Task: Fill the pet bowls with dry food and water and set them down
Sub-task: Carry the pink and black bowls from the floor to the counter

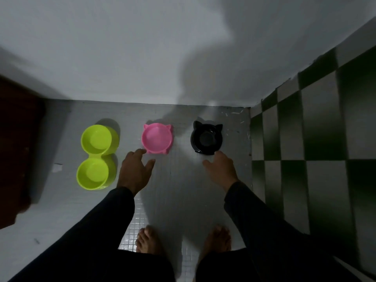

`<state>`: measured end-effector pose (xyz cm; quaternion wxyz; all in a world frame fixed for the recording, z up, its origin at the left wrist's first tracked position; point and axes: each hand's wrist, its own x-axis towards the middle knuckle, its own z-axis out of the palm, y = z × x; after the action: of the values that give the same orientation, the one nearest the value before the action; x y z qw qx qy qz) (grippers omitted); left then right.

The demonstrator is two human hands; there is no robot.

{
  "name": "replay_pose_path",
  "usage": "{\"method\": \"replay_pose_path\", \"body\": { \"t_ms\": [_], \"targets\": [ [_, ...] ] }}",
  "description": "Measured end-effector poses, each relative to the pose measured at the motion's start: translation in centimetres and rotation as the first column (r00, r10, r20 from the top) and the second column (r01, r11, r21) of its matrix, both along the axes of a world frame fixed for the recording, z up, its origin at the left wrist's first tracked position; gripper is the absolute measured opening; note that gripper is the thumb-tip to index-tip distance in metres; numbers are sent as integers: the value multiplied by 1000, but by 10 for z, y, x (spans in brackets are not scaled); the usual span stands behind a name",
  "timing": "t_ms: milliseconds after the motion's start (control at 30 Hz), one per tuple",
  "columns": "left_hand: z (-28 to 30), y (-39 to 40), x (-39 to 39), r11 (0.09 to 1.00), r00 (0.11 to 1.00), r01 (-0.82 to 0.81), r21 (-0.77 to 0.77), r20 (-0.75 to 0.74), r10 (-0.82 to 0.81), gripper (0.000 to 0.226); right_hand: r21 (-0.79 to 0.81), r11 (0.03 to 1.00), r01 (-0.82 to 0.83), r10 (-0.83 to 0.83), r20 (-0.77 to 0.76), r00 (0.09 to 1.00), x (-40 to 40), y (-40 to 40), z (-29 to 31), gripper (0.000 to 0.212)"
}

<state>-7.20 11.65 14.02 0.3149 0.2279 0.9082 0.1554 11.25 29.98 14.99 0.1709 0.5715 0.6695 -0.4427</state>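
Tiled floor [179,180] | green double bowl [97,157] – pink bowl [157,138] – black bowl [206,139] | left hand [133,171], right hand [221,169] spread, empty

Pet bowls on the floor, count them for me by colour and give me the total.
Green double bowl: 1 (one piece with two wells)
Pink cat-ear bowl: 1
Black cat-ear bowl: 1
Total: 3 bowls
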Motion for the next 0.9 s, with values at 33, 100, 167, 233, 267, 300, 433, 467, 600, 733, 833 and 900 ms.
{"method": "replay_pose_path", "body": {
  "t_ms": [33, 100, 167, 233, 267, 300, 433, 467, 600, 733, 833, 900],
  "targets": [
    [-13, 2, -2, 1000, 1000, -28, -1, 5, 28, 52, 4, 999, 49, -49, 6, 999, -2, 1, -15, 45],
    [-39, 5, -6, 996, 996, -91, 1, 10, 91, 52, 0, 989, 148, -148, 12, 989, -5, 3, -44, 39],
    [-64, 7, -11, 988, 987, -156, 10, 24, 156, 55, -10, 975, 224, -223, 12, 975, -7, 5, -70, 35],
    [-85, 10, -14, 970, 969, -242, 21, 46, 241, 57, -7, 957, 291, -291, 9, 957, -9, 7, -94, 33],
    [-94, 12, -15, 958, 957, -287, 27, 56, 285, 58, 4, 949, 315, -315, 5, 949, -10, 8, -105, 36],
    [-101, 14, -17, 944, 943, -327, 33, 66, 325, 59, 19, 942, 334, -334, -3, 942, -11, 10, -115, 40],
    [-127, 20, -25, 895, 892, -445, 46, 110, 438, 60, 51, 916, 399, -398, -27, 917, -13, 15, -149, 47],
    [-133, 20, -27, 880, 877, -473, 46, 125, 465, 59, 56, 910, 410, -409, -33, 912, -14, 16, -156, 47],
    [-153, 20, -34, 839, 832, -542, 47, 170, 528, 52, 111, 870, 480, -479, -37, 877, -16, 18, -183, 50],
    [-168, 15, -43, 797, 787, -600, 63, 225, 575, 40, 163, 836, 524, -530, -12, 848, -19, 24, -195, 48],
    [-177, 12, -49, 798, 787, -600, 53, 218, 577, 36, 175, 792, 585, -590, -29, 807, -21, 27, -207, 48],
    [-181, 11, -52, 796, 788, -603, 55, 201, 582, 44, 182, 764, 619, -626, -27, 779, -23, 29, -216, 49]
  ]
}}
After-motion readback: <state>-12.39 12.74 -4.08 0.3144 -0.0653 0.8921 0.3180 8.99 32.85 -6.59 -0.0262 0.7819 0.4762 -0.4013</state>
